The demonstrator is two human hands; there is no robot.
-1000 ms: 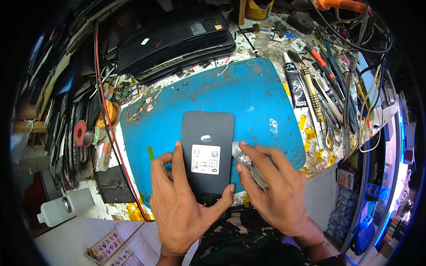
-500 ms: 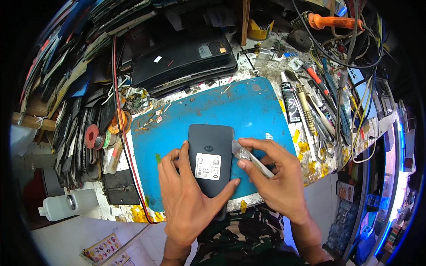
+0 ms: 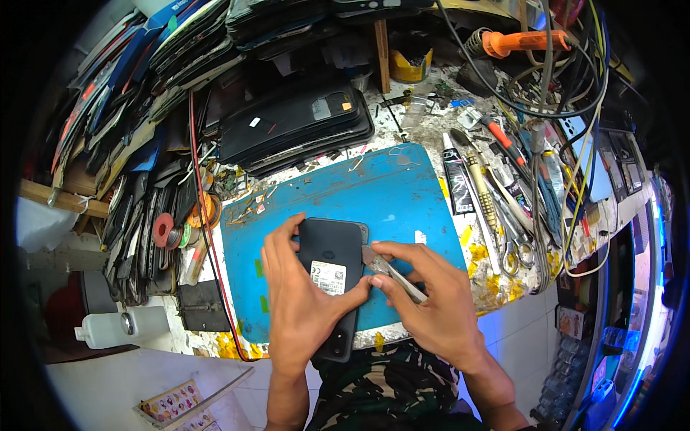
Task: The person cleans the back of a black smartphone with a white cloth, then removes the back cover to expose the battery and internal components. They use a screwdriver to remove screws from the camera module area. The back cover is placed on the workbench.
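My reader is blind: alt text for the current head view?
A left hand grips a dark phone, back facing up, over a blue mat while the right hand holds a flat-tipped tool at the phone's edge. An orange-handled tool sits upper right.

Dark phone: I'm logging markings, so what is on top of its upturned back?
On the dark phone, a white label and a round mark show, with a camera module at the near end. The left hand covers part of it; anything there cannot be seen.

Phone partly hidden, label print seemingly illegible
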